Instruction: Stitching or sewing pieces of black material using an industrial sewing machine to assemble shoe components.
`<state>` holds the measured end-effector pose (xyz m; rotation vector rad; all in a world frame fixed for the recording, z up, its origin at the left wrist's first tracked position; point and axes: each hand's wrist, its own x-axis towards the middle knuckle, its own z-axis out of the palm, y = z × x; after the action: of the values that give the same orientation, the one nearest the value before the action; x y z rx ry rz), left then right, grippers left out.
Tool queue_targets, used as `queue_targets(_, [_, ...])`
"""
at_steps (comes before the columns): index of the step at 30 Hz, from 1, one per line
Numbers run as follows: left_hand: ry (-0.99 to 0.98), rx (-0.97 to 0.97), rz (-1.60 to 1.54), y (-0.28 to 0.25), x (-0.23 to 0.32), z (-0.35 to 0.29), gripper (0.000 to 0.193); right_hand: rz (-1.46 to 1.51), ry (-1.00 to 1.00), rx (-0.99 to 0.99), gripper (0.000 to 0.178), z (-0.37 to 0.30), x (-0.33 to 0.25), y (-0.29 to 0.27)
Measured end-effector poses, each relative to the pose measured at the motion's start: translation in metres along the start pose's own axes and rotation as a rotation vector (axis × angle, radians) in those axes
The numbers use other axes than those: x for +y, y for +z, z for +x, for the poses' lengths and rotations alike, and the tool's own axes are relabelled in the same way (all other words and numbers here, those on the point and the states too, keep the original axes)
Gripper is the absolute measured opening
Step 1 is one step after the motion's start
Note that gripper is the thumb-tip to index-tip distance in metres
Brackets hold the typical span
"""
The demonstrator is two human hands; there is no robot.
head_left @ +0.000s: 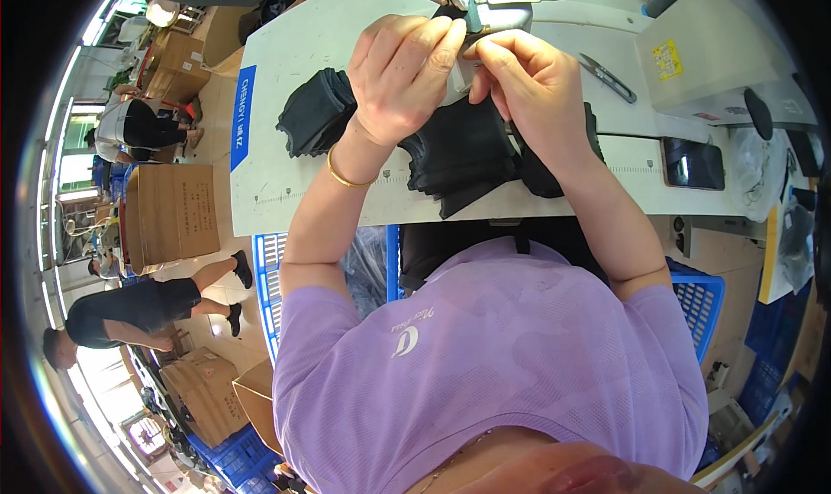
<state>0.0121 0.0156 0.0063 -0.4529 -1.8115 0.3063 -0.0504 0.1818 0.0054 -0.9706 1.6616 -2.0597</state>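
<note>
Both my hands are raised over the white table, just in front of the metal needle area of a sewing machine. The fingers of my left hand are pinched together, a gold bangle round that wrist. Thumb and forefinger of my right hand also press together close by. Whatever is between the fingertips is too small to make out. Below the hands lies a stack of black fabric pieces. Another black stack sits left of it, and more black fabric lies partly under my right wrist.
Right of my hands lie thread snips and a dark phone. A pale machine housing stands at the far right. Blue plastic baskets flank my lap. Off to the left are cardboard boxes and a person walking.
</note>
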Motion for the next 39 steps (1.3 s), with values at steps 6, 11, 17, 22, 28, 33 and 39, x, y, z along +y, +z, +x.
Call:
queue_targets(6, [0.017, 0.028, 0.005, 0.009, -0.008, -0.003, 0.034, -0.043, 0.023, -0.034, 0.021, -0.001, 0.001, -0.003])
queue_targets(11, [0.011, 0.027, 0.001, 0.012, -0.011, -0.003, 0.032, -0.030, 0.025, -0.049, 0.020, -0.005, -0.002, -0.003])
queue_targets(17, [-0.025, 0.043, 0.004, 0.018, -0.012, -0.005, 0.032, -0.012, 0.052, -0.068, 0.019, -0.007, 0.000, -0.001])
queue_targets(22, [-0.037, 0.053, 0.019, 0.020, -0.012, -0.005, 0.031, -0.002, 0.064, -0.093, 0.019, -0.009, 0.000, 0.001])
queue_targets(28, [-0.038, 0.091, 0.011, 0.024, -0.014, -0.007, 0.030, -0.017, 0.067, -0.113, 0.019, -0.010, 0.001, 0.004])
queue_targets(33, [-0.050, 0.105, -0.001, 0.026, -0.013, -0.007, 0.029, -0.017, 0.060, -0.119, 0.018, -0.013, 0.000, 0.007])
queue_targets(39, [-0.055, 0.092, 0.007, 0.026, -0.014, -0.008, 0.029, -0.037, 0.089, -0.151, 0.019, -0.016, -0.001, 0.007])
